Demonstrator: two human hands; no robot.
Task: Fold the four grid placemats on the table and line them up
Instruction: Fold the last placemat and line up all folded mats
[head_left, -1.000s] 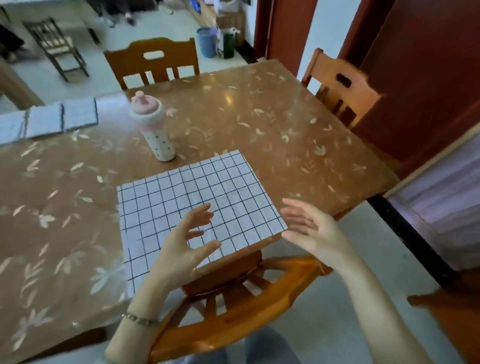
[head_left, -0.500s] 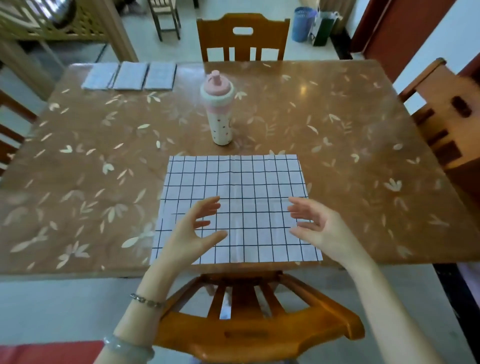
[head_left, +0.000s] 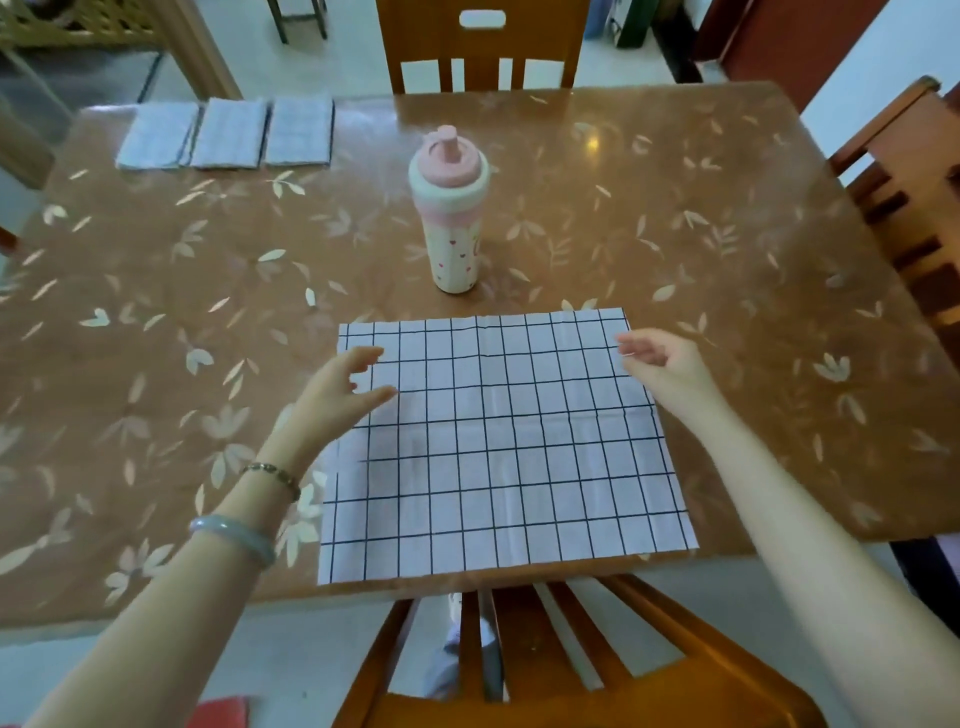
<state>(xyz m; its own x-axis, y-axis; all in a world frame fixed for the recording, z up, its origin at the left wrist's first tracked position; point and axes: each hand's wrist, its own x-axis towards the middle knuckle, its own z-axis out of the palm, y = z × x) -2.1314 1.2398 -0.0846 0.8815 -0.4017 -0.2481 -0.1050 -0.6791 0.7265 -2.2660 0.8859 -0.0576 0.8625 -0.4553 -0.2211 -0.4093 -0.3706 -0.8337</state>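
The thin, probably limp grid placemat (head_left: 498, 441), spread at the 6 o'clock edge of the tabletop (head_left: 156, 338), is best pinched at its far corners, where the left grip (head_left: 337, 395) and right grip (head_left: 660, 364) are held slack and empty.

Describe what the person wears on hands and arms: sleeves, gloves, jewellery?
No sleeves or gloves in view; both forearms are bare. The left hand has a thin gold-toned chain bracelet at its wrist and a smooth, pale grey-lilac bangle further up the forearm. The right hand and its wrist carry nothing.
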